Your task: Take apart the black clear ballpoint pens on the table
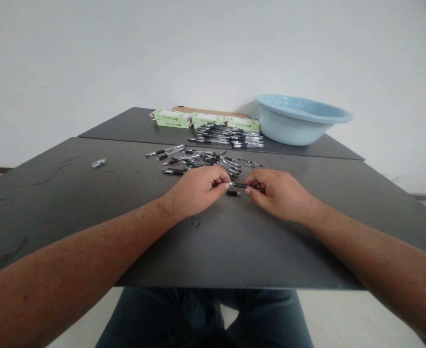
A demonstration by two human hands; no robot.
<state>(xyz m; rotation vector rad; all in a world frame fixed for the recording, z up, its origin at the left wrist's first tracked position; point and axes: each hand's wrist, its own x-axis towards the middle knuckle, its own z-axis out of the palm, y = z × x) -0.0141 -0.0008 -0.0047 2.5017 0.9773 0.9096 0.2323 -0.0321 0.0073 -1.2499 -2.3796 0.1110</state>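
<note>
Both my hands are closed around one slim black pen (239, 185), held just above the table. Its pale, narrow end sits in the fingertips of my left hand (202, 189). My right hand (278, 192) pinches the darker end between thumb and fingers. Beneath the pen, between the hands, lies a short black piece (233, 193) with a lighter end. Just beyond my left hand is a loose pile of clear-and-black pens and pen parts (205, 159), partly hidden by that hand.
Farther back lies a stack of pens (227, 135) in front of green-and-white boxes (171, 118). A light blue basin (294, 126) stands at the back right. Small clear pieces (98, 163) lie on the left of the dark table (71, 188). A seam crosses the tabletop.
</note>
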